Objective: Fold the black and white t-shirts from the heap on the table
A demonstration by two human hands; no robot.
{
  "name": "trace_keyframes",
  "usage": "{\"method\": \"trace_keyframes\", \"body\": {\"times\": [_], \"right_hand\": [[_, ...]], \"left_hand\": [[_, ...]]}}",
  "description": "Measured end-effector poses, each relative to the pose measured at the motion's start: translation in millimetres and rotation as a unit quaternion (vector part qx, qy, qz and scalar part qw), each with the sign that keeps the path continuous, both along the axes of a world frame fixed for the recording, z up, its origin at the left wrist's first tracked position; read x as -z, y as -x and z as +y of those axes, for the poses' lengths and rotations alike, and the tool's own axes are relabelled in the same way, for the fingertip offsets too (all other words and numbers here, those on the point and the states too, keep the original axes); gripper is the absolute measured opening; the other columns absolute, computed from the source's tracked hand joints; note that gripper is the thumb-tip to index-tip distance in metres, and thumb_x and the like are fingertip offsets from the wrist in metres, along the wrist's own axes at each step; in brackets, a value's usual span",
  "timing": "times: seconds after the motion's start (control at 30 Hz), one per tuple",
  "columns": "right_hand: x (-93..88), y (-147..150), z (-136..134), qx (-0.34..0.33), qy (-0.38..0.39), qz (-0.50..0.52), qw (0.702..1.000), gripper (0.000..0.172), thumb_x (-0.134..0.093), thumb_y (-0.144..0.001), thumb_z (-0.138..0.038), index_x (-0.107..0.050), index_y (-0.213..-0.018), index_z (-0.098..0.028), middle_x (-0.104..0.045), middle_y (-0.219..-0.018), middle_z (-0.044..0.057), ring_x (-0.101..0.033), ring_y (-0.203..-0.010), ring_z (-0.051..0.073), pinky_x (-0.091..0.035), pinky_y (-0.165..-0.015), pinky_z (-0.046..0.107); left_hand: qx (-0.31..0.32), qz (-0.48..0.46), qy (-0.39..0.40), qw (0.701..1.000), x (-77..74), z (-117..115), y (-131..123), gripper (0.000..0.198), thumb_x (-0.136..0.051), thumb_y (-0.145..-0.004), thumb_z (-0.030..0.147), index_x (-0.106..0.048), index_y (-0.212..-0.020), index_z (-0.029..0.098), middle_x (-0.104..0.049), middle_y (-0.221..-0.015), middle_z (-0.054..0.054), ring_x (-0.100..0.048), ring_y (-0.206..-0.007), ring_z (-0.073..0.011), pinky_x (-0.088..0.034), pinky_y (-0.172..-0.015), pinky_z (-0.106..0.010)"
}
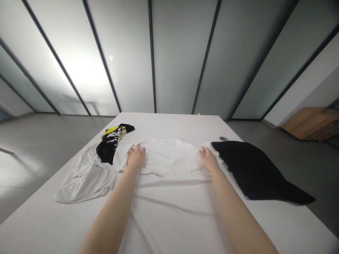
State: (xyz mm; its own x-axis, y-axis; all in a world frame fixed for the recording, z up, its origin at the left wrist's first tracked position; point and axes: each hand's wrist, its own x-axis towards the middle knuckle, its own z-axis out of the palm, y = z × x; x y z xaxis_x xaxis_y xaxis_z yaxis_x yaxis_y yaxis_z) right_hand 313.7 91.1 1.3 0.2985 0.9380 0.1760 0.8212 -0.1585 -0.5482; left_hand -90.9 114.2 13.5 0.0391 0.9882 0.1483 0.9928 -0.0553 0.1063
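1. Left hand (136,156), fingers spread, rests on a white cloth garment (172,158).
2. Right hand (208,158) touches its opposite side; I can't tell whether it's pinching.
3. Flat black cloth (251,169) lies right of both hands.

Passage lies beyond the white shirt (169,157); black cloth (250,169) obstructs rightward.

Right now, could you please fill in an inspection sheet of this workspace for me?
Surface: white table, with garments lying on it.
Work in hand: white garment, spread between the hands, lightly wrinkled.
Clutter: crumpled white cloth and black-and-yellow garment to the left; black cloth and grey ring to the right.
Hands: left hand and right hand both on the white garment; grip unclear.
Cables: nothing seen.
Surroundings: frosted panels beyond the table; wooden cabinet at far right; grey floor.
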Motion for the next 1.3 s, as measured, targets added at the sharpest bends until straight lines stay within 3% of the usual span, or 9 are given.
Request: {"method": "trace_keyframes", "body": {"times": [0.2,0.4,0.53,0.63,0.77,0.87,1.03,1.17,1.3], "right_hand": [[-3.7,-2.5,1.2,0.02,0.076,-0.072,0.994,0.055,-0.045,-0.101,-0.046,-0.066,-0.142,-0.017,-0.062,-0.149,0.02,-0.049,-0.144,0.039,-0.031,-0.123,0.055],[-8.6,18.6,18.1,0.042,0.181,-0.157,0.97,0.078,-0.035,-0.101,-0.068,-0.041,-0.165,-0.024,-0.027,-0.174,0.021,-0.023,-0.158,0.045,-0.016,-0.122,0.068],[-14.5,18.4,36.2,0.082,0.169,-0.152,0.97,0.071,-0.034,-0.105,-0.062,-0.043,-0.163,-0.022,-0.029,-0.171,0.023,-0.026,-0.157,0.044,-0.015,-0.121,0.069],[-17.6,13.3,44.0,0.12,0.133,-0.154,0.972,0.058,-0.033,-0.107,-0.048,-0.056,-0.153,-0.02,-0.042,-0.161,0.025,-0.038,-0.149,0.044,-0.02,-0.119,0.068],[-22.9,12.7,42.0,0.124,0.029,-0.172,0.977,0.046,-0.04,-0.105,-0.034,-0.065,-0.14,-0.017,-0.056,-0.144,0.024,-0.049,-0.135,0.04,-0.033,-0.111,0.056],[-28.5,24.1,32.5,0.028,-0.031,-0.19,0.981,0.038,-0.042,-0.105,-0.03,-0.071,-0.128,-0.018,-0.065,-0.132,0.019,-0.054,-0.122,0.034,-0.038,-0.103,0.044],[-29.9,53.5,2.5,-0.106,0.01,-0.148,0.983,0.039,-0.039,-0.109,-0.035,-0.074,-0.117,-0.021,-0.075,-0.113,0.01,-0.063,-0.105,0.025,-0.043,-0.096,0.034],[-18.4,60.7,-28.6,-0.142,0.064,-0.169,0.973,0.043,-0.048,-0.107,-0.048,-0.071,-0.134,-0.024,-0.065,-0.145,0.014,-0.059,-0.129,0.03,-0.042,-0.108,0.04],[-5.3,52.9,-54.1,-0.112,0.117,-0.196,0.967,0.062,-0.047,-0.105,-0.058,-0.049,-0.161,-0.03,-0.035,-0.173,0.013,-0.034,-0.156,0.041,-0.026,-0.124,0.058]], "left_hand": [[-0.057,0.009,0.0,0.998,4.5,9.2,-1.4,0.058,-0.04,-0.105,0.044,-0.052,-0.153,0.014,-0.04,-0.169,-0.022,-0.038,-0.15,-0.0484,-0.032,-0.118,-0.063],[-0.034,-0.001,0.045,0.998,-4.5,46.3,-1.8,0.057,-0.039,-0.104,0.049,-0.055,-0.151,0.023,-0.038,-0.171,-0.017,-0.039,-0.149,-0.0488,-0.034,-0.114,-0.067],[-0.025,-0.018,0.028,0.999,-10.7,67.7,0.3,0.054,-0.04,-0.105,0.043,-0.053,-0.153,0.021,-0.039,-0.17,-0.016,-0.038,-0.151,-0.044,-0.032,-0.118,-0.064],[-0.033,-0.035,-0.045,0.998,-16.8,71.2,-1.3,0.049,-0.043,-0.104,0.035,-0.056,-0.149,0.019,-0.052,-0.159,-0.018,-0.048,-0.142,-0.0367,-0.038,-0.115,-0.053],[-0.028,-0.05,-0.117,0.991,-28.2,55.6,-8.4,0.035,-0.043,-0.104,0.029,-0.07,-0.125,0.021,-0.07,-0.127,-0.015,-0.06,-0.121,-0.0317,-0.044,-0.104,-0.043],[0.009,-0.082,-0.111,0.99,-34.8,33.2,-19.7,0.031,-0.042,-0.105,0.029,-0.072,-0.113,0.023,-0.073,-0.113,-0.012,-0.063,-0.111,-0.029,-0.046,-0.098,-0.04],[0.079,-0.077,-0.039,0.993,-30.2,-8.0,-41.2,0.034,-0.043,-0.107,0.037,-0.074,-0.11,0.023,-0.075,-0.113,-0.011,-0.066,-0.109,-0.0283,-0.047,-0.097,-0.04],[0.111,-0.023,0.001,0.994,-16.4,-33.8,-43.5,0.04,-0.045,-0.107,0.043,-0.068,-0.134,0.024,-0.065,-0.145,-0.013,-0.059,-0.133,-0.0319,-0.045,-0.108,-0.045],[0.072,0.01,0.013,0.997,-3.7,-49.0,-36.9,0.054,-0.042,-0.107,0.049,-0.055,-0.153,0.025,-0.047,-0.165,-0.016,-0.04,-0.153,-0.0389,-0.032,-0.121,-0.056]]}}
